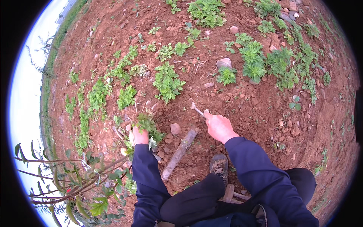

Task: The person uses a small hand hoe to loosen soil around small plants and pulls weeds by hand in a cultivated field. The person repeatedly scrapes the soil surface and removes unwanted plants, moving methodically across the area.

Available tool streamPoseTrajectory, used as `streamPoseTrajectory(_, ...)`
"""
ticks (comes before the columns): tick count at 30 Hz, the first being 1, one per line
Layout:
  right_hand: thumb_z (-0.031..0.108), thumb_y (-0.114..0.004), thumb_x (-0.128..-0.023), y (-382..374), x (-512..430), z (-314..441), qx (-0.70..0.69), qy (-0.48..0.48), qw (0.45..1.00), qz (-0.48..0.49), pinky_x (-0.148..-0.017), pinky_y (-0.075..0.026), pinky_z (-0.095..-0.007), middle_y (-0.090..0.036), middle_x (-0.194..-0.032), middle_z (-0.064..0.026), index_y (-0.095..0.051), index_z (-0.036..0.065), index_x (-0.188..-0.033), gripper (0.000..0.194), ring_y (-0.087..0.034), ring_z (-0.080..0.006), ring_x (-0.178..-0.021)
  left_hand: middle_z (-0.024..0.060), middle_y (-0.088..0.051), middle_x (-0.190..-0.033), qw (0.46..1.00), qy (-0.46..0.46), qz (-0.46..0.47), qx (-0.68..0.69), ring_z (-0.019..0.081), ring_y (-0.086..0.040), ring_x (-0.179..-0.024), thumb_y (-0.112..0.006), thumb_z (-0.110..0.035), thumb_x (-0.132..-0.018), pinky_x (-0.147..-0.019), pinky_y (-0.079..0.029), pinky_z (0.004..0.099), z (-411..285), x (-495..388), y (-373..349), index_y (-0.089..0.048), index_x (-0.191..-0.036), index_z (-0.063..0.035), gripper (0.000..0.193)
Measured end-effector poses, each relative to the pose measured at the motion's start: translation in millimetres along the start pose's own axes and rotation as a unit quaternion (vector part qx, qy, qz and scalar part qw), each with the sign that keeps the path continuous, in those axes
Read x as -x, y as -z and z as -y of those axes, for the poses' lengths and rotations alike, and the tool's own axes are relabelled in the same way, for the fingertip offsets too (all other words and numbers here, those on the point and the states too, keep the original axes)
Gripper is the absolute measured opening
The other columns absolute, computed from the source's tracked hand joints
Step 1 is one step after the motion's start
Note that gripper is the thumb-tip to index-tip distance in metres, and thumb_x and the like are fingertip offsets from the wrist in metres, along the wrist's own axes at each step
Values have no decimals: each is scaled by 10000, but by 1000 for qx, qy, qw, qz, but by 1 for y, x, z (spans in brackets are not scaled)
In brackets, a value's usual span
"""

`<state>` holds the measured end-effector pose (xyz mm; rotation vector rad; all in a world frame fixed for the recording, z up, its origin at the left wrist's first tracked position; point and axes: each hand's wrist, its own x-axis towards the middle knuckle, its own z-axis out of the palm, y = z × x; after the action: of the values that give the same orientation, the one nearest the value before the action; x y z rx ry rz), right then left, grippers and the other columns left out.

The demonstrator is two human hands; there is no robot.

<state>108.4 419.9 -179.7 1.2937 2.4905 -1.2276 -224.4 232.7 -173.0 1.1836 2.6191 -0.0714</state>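
Observation:
My left hand (140, 136) is at the lower left, closed around a leafy green plant (149, 126) whose leaves hang over the fingers. My right hand (219, 126) grips a small metal hand tool (197, 109), its narrow end reaching up and left just over the bare red soil. Part of the tool is hidden in the fist. Between the two hands lie a stone (175, 128) and a short thick piece of wood (180, 154). Leafy green plants grow ahead, the nearest being a clump (168, 85) above both hands.
A leafy shrub branch (82, 188) reaches in from the lower left. My muddy shoe (219, 167) rests on the soil below the right hand, beside wooden pieces (228, 193). A pale rock (224, 63) and more weeds (253, 61) are farther up.

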Motion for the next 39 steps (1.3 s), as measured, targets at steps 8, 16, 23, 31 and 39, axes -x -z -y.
streamPoseTrajectory(8, 181, -547, -978, -5, -1, 8, 11, -9, 1000, 5, -778, -570, -527, -736, -893, -202, -646, 98, -1176, 237, -723, -404, -877, 67, -641, -1064, 918, -336, 74, -199, 253, -664, -1042, -618, -75, -861, -873, -533, 413, -157, -22, 10, -647, -1231, -151, 379)
streamPoseTrajectory(16, 180, -512, -1000, 9, -2, 10, -10, -36, 998, 51, -808, -559, -550, -727, -908, -221, -596, 130, -1249, 267, -706, -435, -883, 97, -555, -1408, 894, -352, -13, -277, 232, -681, -1039, -545, -160, -956, -845, -551, 391, -195, -113, -19, -634, -1222, -152, 281)
streamPoseTrajectory(23, 195, -571, -979, 14, -7, 21, 13, -25, 1000, 5, -704, -580, -507, -727, -830, -206, -608, 39, -1125, 217, -734, -386, -795, 74, -626, -1181, 915, -301, -29, -268, 236, -678, -986, -500, -197, -999, -802, -538, 411, -168, -130, -46, -651, -1095, -131, 190)
streamPoseTrajectory(31, 118, -548, -954, -5, -31, 23, 20, -23, 999, 19, -708, -598, -502, -716, -932, -238, -588, -10, -1197, 278, -742, -391, -798, 77, -644, -961, 933, -276, -95, -210, 254, -666, -949, -507, -236, -1021, -798, -534, 424, -161, -128, -65, -659, -973, -89, 217)
streamPoseTrajectory(39, 185, -595, -955, -25, -53, 1, -48, -3, 999, -17, -723, -580, -518, -730, -843, -187, -605, 67, -1253, 320, -728, -397, -823, 81, -642, -978, 942, -253, -87, -203, 259, -666, -961, -494, -243, -1034, -823, -523, 419, -157, -122, -56, -651, -983, -101, 217)
